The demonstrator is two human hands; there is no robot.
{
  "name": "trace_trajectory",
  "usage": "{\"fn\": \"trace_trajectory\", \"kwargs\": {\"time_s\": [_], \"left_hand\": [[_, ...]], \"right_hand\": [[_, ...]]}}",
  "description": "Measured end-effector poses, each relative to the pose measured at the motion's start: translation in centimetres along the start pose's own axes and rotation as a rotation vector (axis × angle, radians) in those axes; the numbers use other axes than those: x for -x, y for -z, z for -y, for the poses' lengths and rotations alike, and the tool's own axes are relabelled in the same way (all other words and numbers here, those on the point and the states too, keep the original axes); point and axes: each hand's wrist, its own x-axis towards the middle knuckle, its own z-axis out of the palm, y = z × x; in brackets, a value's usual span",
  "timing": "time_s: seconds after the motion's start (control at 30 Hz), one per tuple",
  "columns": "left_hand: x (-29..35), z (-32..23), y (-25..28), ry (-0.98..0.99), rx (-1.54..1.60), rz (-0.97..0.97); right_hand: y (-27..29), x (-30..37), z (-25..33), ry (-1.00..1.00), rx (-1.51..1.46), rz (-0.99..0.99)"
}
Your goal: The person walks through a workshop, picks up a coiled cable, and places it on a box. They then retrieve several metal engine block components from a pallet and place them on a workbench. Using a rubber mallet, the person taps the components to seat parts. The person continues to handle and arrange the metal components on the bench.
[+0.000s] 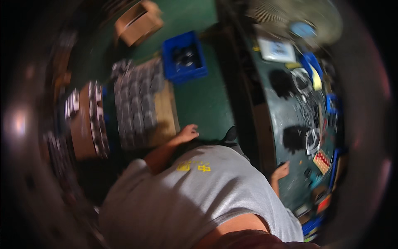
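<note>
My left hand (189, 133) hangs in front of me over the green floor, holding nothing, with its fingers loosely curled and apart. It is nearest to the corner of a wooden board (166, 108) bearing rows of grey metal-looking blocks (134, 99). My right hand (282, 170) is at the near edge of the dark green workbench (288, 184). Its fingers are closed around something small and dark, too blurred to name. Farther along the bench, two round pale rings (313, 141) stand beside black shadows, and thin metal-like strands (309, 106) lie between them.
A blue crate (168, 62) with dark parts stands beyond the board. An open cardboard box (139, 25) is at the far left, and stacked goods on brown cardboard (81, 128) at the left. A large fan (302, 29) stands over the bench's far end, near a white container (275, 50).
</note>
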Motion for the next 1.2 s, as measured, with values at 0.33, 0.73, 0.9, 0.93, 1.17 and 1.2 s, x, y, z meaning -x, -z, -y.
{"fn": "trace_trajectory", "kwargs": {"time_s": [0.33, 0.73, 0.9, 0.93, 1.17, 1.2], "left_hand": [[16.7, 18.4, 0.4, 0.349, 0.233, -0.408], [30.0, 37.3, -1.5, 0.804, 0.492, -0.652], [25.5, 34.5, -0.4, 0.771, 0.605, -0.799], [25.0, 33.2, 0.4, 0.755, 0.596, -0.829], [20.5, 32.2, 8.2, 0.887, 0.509, -0.744], [19.5, 32.6, 9.3, 0.903, 0.521, -0.723]], "right_hand": [[-12.4, 8.9, 2.4, 0.035, -0.063, 1.445], [-21.9, 18.4, 25.2, 0.325, 0.458, 1.675], [-26.6, 22.4, 30.4, 0.510, 0.664, 1.767], [-27.6, 24.1, 32.8, 0.413, 0.709, 1.719], [-48.5, 33.5, 37.3, 0.221, 0.885, 1.780], [-52.6, 35.6, 37.6, 0.317, 0.911, 1.780]]}}
